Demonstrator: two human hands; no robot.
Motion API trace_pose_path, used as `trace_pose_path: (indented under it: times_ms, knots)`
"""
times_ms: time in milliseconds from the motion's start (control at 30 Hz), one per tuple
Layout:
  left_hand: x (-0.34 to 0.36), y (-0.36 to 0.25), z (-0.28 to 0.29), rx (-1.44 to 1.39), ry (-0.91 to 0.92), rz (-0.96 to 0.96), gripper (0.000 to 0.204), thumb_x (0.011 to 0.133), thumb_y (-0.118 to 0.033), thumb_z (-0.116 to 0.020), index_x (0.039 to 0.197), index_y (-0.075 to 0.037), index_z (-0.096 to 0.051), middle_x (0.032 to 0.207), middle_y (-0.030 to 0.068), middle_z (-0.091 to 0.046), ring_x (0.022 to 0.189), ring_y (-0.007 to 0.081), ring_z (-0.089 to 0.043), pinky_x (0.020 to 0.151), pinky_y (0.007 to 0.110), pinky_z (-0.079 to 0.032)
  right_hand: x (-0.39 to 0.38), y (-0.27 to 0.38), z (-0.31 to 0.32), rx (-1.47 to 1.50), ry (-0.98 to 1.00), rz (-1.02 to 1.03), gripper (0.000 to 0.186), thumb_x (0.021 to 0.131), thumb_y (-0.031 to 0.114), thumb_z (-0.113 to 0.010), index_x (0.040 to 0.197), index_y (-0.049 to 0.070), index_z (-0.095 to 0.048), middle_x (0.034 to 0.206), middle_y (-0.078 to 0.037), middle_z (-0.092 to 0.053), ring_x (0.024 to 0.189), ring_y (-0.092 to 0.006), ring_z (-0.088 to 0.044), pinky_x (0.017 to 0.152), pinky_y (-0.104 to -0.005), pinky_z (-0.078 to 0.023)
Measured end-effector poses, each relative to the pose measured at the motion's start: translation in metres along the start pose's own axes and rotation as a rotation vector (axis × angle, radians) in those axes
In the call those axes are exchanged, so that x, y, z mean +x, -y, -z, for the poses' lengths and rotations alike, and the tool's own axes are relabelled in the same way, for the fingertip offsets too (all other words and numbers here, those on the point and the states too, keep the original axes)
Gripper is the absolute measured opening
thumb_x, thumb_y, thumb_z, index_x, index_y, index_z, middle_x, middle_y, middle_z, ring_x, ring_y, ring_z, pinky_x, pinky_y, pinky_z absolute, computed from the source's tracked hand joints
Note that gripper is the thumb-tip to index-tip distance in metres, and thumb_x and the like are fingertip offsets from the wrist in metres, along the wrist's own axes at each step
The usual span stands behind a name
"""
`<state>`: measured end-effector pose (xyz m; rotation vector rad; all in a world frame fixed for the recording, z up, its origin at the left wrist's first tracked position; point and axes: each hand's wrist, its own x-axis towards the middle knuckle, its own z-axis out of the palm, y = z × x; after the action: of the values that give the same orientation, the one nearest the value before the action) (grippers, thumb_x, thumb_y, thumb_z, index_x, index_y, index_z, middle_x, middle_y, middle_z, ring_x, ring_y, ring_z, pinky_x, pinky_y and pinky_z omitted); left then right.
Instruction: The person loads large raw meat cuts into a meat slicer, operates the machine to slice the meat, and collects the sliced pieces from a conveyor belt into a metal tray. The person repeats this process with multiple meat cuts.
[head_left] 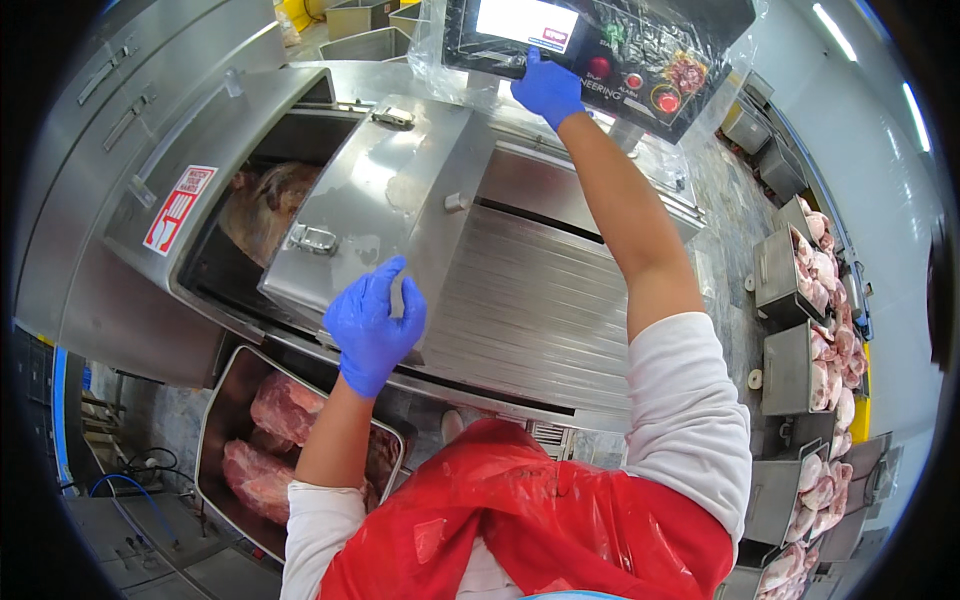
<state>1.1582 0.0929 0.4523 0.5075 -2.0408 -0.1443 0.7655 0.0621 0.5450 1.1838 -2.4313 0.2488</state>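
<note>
My right hand (551,91), in a blue glove, reaches up to a dark control panel (640,97) wrapped in clear plastic. Its index finger is stretched out to the lower edge of the lit screen (525,24), with the other fingers curled and nothing held. Whether the fingertip touches is hard to tell. In front of the steel cover (395,215) hovers my left hand (372,325), also gloved in blue, thumb and fingers apart and empty. Beside that cover, a large piece of meat (265,210) lies inside the machine's opening, partly hidden.
A steel bin (215,455) with big cuts of raw meat (262,478) stands low at the left. The machine's ridged metal bed (545,300) spans the middle. Along the right wall, several steel carts (787,370) hold pale meat. Blue and black cables (140,490) lie at lower left.
</note>
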Motion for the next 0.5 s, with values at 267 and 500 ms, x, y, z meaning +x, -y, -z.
trace_pose_path:
  times_ms: [267,500]
  knots:
    - [0.005,0.001,-0.007,-0.065,-0.194,-0.021,0.015,0.075,-0.01,-0.066,0.089,-0.009,-0.065,0.075,0.0079,-0.066,0.062,0.0256,-0.064,0.056,0.035,-0.051,-0.173,0.044,0.018,0.523,0.086,0.135,0.037,0.082,0.038,-0.056,0.098,0.008,-0.068,0.088,-0.016,-0.068,0.083,-0.0334,-0.066,0.075,-0.0425,-0.051]
    - [0.008,0.007,-0.004,0.097,-0.134,0.022,0.009,0.078,-0.023,-0.065,0.08,-0.015,-0.064,0.067,0.007,-0.063,0.059,0.0277,-0.062,0.055,0.036,-0.05,-0.361,0.089,0.022,0.715,0.196,0.08,0.032,0.082,0.032,-0.06,0.094,0.003,-0.069,0.08,-0.018,-0.068,0.073,-0.0312,-0.067,0.067,-0.0384,-0.051]
